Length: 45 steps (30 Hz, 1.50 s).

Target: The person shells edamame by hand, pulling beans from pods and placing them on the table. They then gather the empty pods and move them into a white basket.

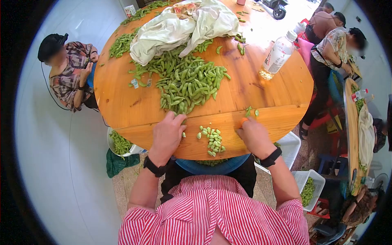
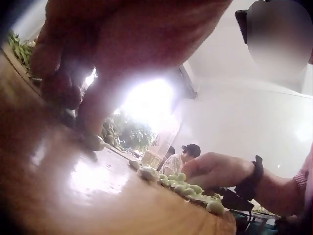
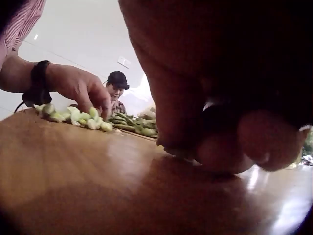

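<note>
Bent over the near edge of the green pod pile (image 1: 190, 83), the left hand (image 1: 167, 132) has its fingers lowered to the pods, with a gap between thumb and forefinger. A pale bean (image 1: 184, 134) lies by its thumb. Shelled beans (image 1: 215, 143) lie between the hands, also in the right wrist view (image 3: 80, 116). The right hand (image 1: 256, 138) is low on the tabletop, fingers bent, something orange (image 1: 243, 121) at a fingertip. Small green pieces (image 1: 256, 112) lie just beyond it. Whether it pinches anything is hidden in the dark right wrist view (image 3: 220, 98).
A crumpled white cloth (image 1: 163, 36) covers the pile's far part. A bottle (image 1: 277, 57) stands at the right of the round wooden table (image 1: 134, 118). A blue basin (image 1: 232, 164) is below the near edge; white baskets (image 1: 290, 149) stand on the floor. Other people sit or stand on both sides.
</note>
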Each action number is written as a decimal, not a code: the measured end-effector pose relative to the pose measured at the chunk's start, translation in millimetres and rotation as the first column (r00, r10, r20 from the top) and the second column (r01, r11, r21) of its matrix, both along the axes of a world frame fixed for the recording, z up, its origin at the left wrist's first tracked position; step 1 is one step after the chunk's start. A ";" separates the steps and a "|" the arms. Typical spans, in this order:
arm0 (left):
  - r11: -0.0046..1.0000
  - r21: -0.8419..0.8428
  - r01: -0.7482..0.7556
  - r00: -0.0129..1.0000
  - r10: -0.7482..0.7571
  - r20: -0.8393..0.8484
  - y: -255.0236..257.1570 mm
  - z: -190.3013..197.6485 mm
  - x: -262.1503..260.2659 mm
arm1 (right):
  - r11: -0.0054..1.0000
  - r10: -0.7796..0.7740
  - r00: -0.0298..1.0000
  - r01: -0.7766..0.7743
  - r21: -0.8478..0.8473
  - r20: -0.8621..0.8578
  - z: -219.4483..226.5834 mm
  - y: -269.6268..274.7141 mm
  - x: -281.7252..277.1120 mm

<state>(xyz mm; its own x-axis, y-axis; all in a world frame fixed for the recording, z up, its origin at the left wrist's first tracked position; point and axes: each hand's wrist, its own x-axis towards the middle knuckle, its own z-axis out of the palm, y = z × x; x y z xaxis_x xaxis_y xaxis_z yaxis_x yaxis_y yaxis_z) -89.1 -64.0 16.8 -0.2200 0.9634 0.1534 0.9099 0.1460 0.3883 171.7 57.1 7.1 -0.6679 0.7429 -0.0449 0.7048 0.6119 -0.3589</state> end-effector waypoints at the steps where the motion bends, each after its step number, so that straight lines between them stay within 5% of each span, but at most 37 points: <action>1: 1.000 0.000 -0.002 1.000 0.002 -0.001 -0.1 -0.1 -0.5 | 1.000 0.002 1.000 -0.002 0.000 -0.001 0.0 3.7 3.2; 7: 0.997 0.074 -0.039 0.998 0.034 0.057 5.2 0.7 -2.5 | 0.970 -0.180 0.972 0.201 0.135 -0.152 10.2 30.6 12.8; 17: 0.999 -0.042 0.023 0.994 -0.027 -0.103 41.6 -0.8 2.8 | 0.952 -0.272 0.844 0.307 0.001 -0.463 20.6 22.3 28.0; 28: 0.997 0.030 0.070 0.997 -0.069 -0.021 39.9 2.9 4.5 | 0.970 -0.120 0.965 0.165 0.179 -0.235 14.3 21.6 20.0; 31: 0.983 0.183 0.017 1.000 -0.022 0.023 33.6 7.6 7.3 | 0.986 -0.039 0.986 0.065 0.155 -0.164 12.8 25.9 12.2; 33: 0.984 0.168 -0.066 0.923 -0.004 0.384 30.5 14.0 8.8 | 0.984 -0.072 0.985 0.096 0.152 -0.160 9.1 30.8 13.8; 34: 0.982 0.170 -0.076 0.926 0.006 0.377 28.8 17.1 9.3 | 0.979 -0.111 0.984 0.133 0.153 -0.141 8.5 33.4 13.8; 36: 0.994 -0.077 -0.083 0.489 0.108 0.865 25.5 19.6 13.4 | 0.980 -0.129 0.966 0.159 0.124 -0.223 11.6 31.1 14.5; 37: 0.993 -0.078 -0.084 0.488 0.110 0.866 25.0 19.1 16.1 | 0.976 -0.164 0.941 0.198 0.090 -0.297 13.7 27.7 16.1; 39: 0.996 -0.078 -0.041 0.272 0.086 0.958 25.6 17.7 22.1 | 0.975 -0.166 0.951 0.197 0.099 -0.259 16.1 17.7 12.1; 41: 0.996 -0.089 -0.012 0.226 0.089 0.970 26.4 17.2 27.4 | 0.996 -0.089 0.879 0.077 -0.046 -0.468 23.5 4.5 -0.1; 43: 0.995 -0.099 0.009 0.178 0.095 0.979 25.2 14.6 31.7 | 0.995 -0.077 0.869 0.038 -0.091 -0.488 23.4 -8.8 -9.1; 45: 0.997 -0.077 0.022 0.102 0.074 0.992 22.8 8.9 34.7 | 0.937 -0.158 0.829 -0.046 -0.346 -0.536 14.7 -19.3 -17.3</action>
